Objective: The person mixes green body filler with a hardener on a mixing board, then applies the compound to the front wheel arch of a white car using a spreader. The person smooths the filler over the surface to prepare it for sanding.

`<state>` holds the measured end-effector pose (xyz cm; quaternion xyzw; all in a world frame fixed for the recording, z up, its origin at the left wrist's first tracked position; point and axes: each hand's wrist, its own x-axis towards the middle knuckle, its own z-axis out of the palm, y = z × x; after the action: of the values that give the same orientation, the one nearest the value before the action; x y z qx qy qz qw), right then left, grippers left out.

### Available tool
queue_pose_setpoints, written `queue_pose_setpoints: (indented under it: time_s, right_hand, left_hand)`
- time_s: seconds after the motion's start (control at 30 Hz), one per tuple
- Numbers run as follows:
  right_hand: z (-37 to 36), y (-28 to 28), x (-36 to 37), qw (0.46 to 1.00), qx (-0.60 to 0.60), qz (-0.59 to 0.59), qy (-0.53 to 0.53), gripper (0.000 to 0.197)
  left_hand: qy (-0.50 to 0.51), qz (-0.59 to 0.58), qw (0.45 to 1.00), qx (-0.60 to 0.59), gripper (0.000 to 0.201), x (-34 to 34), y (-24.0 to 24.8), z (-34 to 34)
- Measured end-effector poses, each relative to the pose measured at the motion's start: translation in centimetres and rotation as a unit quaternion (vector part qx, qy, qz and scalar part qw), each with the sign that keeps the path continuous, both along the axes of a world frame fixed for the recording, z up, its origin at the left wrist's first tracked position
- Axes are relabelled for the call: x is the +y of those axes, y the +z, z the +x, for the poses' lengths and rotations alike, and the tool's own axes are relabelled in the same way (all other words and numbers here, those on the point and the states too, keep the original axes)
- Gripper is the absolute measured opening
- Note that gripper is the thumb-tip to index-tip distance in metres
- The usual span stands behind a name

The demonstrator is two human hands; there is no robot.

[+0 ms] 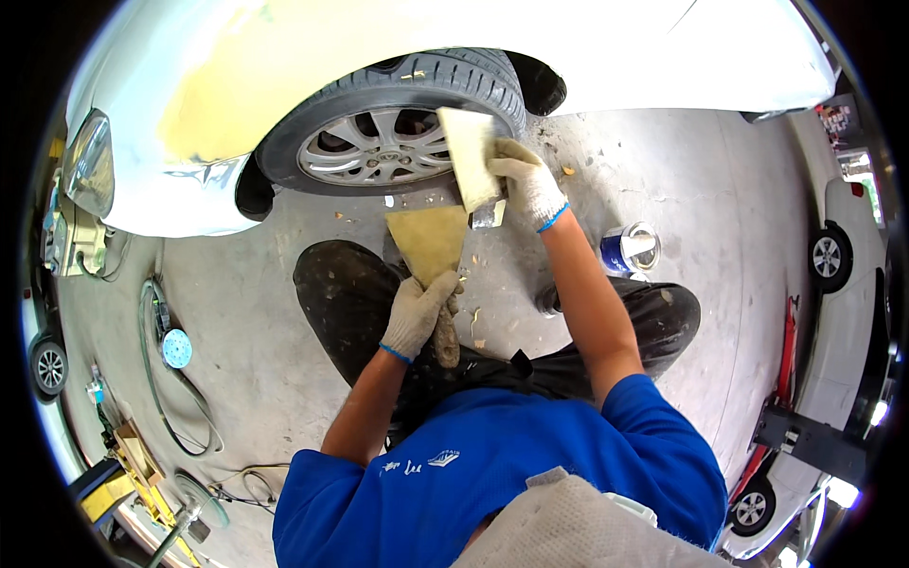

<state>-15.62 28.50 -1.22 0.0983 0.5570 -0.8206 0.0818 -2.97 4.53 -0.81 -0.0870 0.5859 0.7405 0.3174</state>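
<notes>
My left hand, in a pale work glove with a blue cuff, is closed round the stained handle of a wide putty knife. Yellowish filler coats its flared blade, which points away from me. To the right and farther off, my gloved right hand grips a flat spreader with pale yellow filler on it. The spreader is a little blurred, and its lower corner reaches close to the knife's blade. Beyond both tools stands the car's wheel. A broad yellow filler patch covers part of the white fender above it.
An open can with a blue label stands by my right knee. On the floor at left lie a round sander and its hose. White vehicles and a red jack-like bar are at right. Flakes litter the concrete near the tyre.
</notes>
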Motion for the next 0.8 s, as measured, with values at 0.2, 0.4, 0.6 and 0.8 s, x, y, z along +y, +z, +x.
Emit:
queue_pose_setpoints:
  time_s: [0.2,0.4,0.6,0.8]
  right_hand:
    - [-3.0,1.7,-0.8,0.994,0.038,0.0,-0.1,0.027]
    - [-5.3,3.3,-3.7,0.977,0.128,0.118,-0.12,0.032]
    - [-6.4,2.9,-4.3,0.96,0.141,0.194,-0.146,0.037]
    - [-4.5,2.3,-6.3,0.9,0.205,0.367,0.112,0.032]
  left_hand:
    - [-0.007,0.004,1.0,0.012,0.035,-0.1,-0.5,0.0]
    - [-0.011,-0.013,1.0,0.01,0.032,0.1,-0.1,0.0]
    - [-0.028,-0.039,0.999,0.026,0.031,-0.2,0.3,-0.2]
    - [-0.016,-0.019,1.0,0.003,0.031,0.1,0.6,-0.1]
